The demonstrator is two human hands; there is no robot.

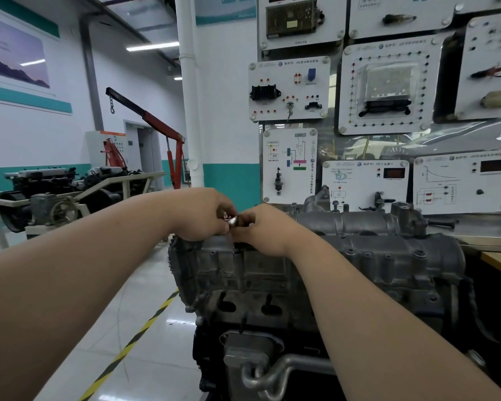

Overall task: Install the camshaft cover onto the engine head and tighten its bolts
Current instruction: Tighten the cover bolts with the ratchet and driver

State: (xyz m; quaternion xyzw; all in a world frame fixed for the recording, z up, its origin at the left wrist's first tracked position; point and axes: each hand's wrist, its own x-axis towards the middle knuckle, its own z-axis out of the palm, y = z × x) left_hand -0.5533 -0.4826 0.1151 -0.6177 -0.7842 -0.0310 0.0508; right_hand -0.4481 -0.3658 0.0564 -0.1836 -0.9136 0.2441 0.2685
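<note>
The cover (388, 256) sits on the head (272, 308). Above the cover's left end both hands meet. The left hand (203, 215) curls its fingers round a small shiny metal piece (232, 219), and the right hand (261, 230) pinches the same piece.

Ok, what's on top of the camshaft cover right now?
The left hand and right hand meet above one end of the camshaft cover, pinching a small shiny metal part. What lies on the cover beneath them is hidden.
</note>
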